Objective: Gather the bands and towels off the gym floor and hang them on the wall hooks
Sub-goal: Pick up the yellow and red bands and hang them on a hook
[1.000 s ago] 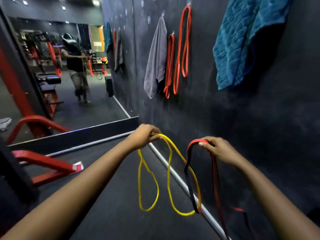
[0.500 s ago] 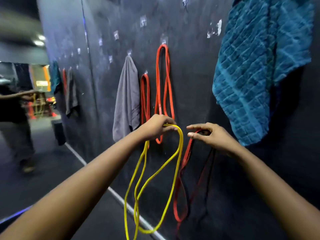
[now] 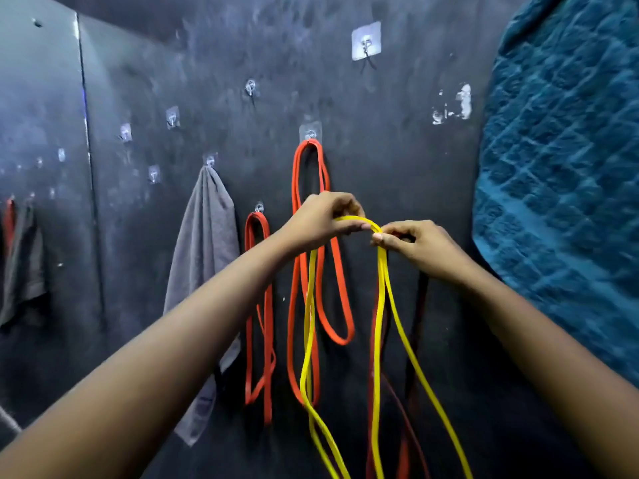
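Both the left hand (image 3: 320,221) and the right hand (image 3: 420,245) pinch the top of the yellow band (image 3: 378,305) before the wall (image 3: 397,160), apparently readying its hanging; next it needs lifting onto the free hook (image 3: 366,43) near the wall's upper edge.

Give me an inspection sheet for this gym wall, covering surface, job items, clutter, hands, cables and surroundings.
Surface: dark wall, scuffed, with small adhesive hooks; the upper hook is free.
Job's things: yellow band held up in front of the wall; long orange band and short orange band each on a hook; grey towel and teal towel hung; a dark red band hangs behind the yellow one.
Clutter: white residue patch on the wall.
Grippers: left hand and right hand both pinch the yellow band's top.
Cables: nothing seen.
Surroundings: more hung items at far left, blurred.
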Tool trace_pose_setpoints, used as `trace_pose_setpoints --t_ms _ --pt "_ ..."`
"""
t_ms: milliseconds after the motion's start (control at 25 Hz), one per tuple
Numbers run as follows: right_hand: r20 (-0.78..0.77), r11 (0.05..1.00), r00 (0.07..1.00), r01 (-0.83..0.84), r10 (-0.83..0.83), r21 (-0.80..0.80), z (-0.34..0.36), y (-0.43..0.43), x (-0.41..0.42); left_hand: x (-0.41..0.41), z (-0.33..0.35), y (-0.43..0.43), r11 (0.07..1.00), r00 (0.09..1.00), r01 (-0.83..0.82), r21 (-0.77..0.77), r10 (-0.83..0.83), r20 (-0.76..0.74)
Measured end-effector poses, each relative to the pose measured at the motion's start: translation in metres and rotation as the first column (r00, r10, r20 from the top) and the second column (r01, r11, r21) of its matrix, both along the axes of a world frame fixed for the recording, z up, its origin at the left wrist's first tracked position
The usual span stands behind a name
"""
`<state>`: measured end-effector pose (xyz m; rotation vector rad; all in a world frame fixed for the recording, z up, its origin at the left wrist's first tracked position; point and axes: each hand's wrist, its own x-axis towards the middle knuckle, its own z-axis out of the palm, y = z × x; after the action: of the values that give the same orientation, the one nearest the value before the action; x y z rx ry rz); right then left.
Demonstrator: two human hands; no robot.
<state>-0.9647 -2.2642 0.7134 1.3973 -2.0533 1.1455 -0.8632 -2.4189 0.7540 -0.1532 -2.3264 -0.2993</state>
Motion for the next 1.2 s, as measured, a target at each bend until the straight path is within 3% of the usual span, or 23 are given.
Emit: trace_pose_setpoints --t_ms 120,280,440,640,880,1040,1200 --pt "-0.069 0.998 0.996 0.057 -0.056 0.017 0.022 -0.033 -0.024 -0.015 0.000 -0.045 0.977 0.992 0.076 0.201 -0.093 0.080" --pt "-0.122 0.992 0.984 0.127 -0.126 -0.004 0.040 -0.063 -0.049 -0.037 0.000 -0.092 0.848 0.944 0.237 0.474 -0.316 0.094" --pt "-0.158 0.984 0.971 0.178 -0.178 -0.009 0.049 -0.088 -0.052 -0.054 0.008 -0.128 0.843 0.936 0.214 0.493 -0.322 0.143" --pt "-0.167 0.992 0.979 0.123 -0.115 0.035 0.053 -0.158 -0.020 -0.019 0.005 -0.200 0.799 0.929 0.220 0.560 -0.346 0.129" --pt "-0.165 0.990 0.986 0.014 0.009 0.138 0.036 -0.302 0.047 0.075 -0.016 -0.336 0.798 0.970 0.107 0.594 -0.215 0.114" --pt "-0.121 0.982 0.986 -0.094 0.114 0.162 0.033 -0.409 0.101 0.147 -0.025 -0.437 0.717 0.986 0.113 0.688 -0.166 0.012" --pt "-0.091 0.988 0.991 -0.089 0.101 0.129 0.046 -0.493 0.129 0.178 -0.014 -0.513 0.729 0.998 0.057 0.682 -0.039 -0.041"
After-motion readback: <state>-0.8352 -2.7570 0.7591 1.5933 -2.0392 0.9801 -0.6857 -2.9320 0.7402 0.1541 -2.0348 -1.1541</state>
